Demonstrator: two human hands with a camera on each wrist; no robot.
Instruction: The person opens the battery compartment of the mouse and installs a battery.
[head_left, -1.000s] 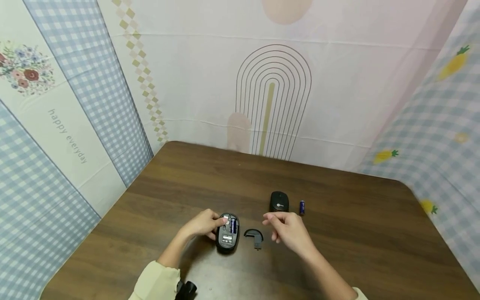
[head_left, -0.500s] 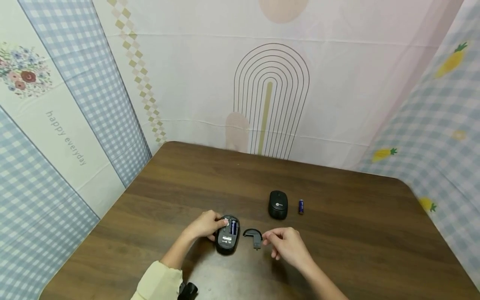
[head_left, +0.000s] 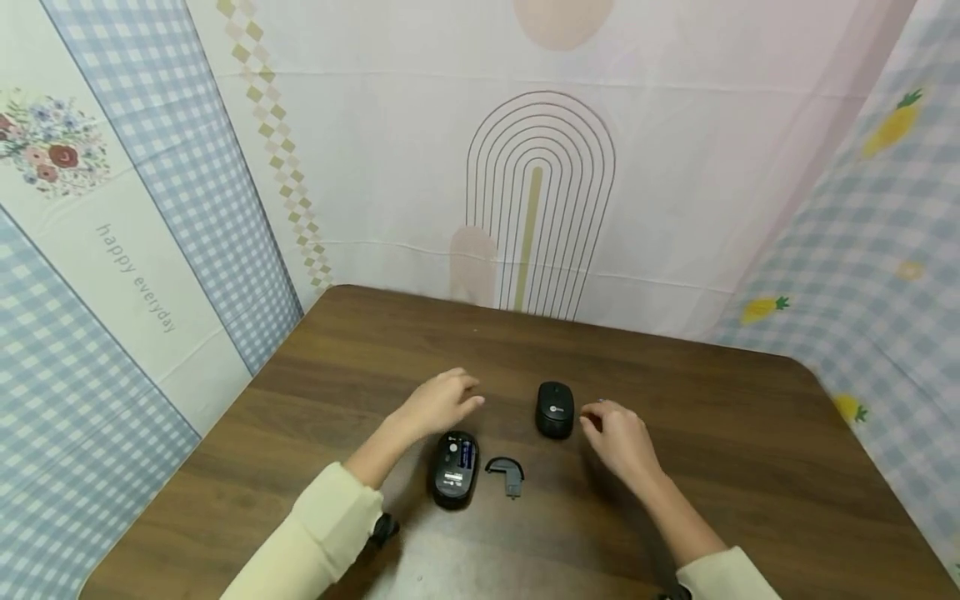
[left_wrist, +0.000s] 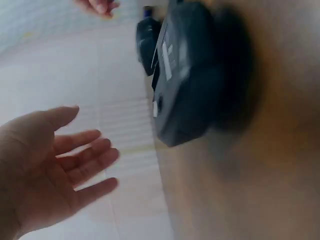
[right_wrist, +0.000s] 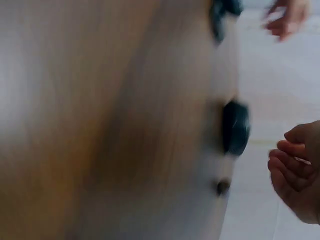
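Observation:
A black computer mouse (head_left: 454,471) lies underside up, its battery bay uncovered with a blue battery (head_left: 467,455) inside. Beside it to the right is its loose battery cover (head_left: 507,476). My left hand (head_left: 438,405) hovers just beyond that mouse, holding nothing; the left wrist view shows its fingers (left_wrist: 95,169) spread apart. A second black mouse (head_left: 555,410) stands right side up farther right. Near it my right hand (head_left: 621,437) hangs with loosely bent fingers, nothing visible in it. The head view mostly hides a loose battery behind this hand; the right wrist view shows that battery (right_wrist: 223,187) blurred on the table.
The brown wooden table (head_left: 360,358) ends at a patterned cloth backdrop (head_left: 390,167). Checked cloth hangs along the left and right sides. A black wrist device (head_left: 384,530) sits at the left sleeve.
My left hand has let go of the upturned mouse and moved up and away. From beside the cover, my right hand has shifted right and farther off, in front of the loose battery.

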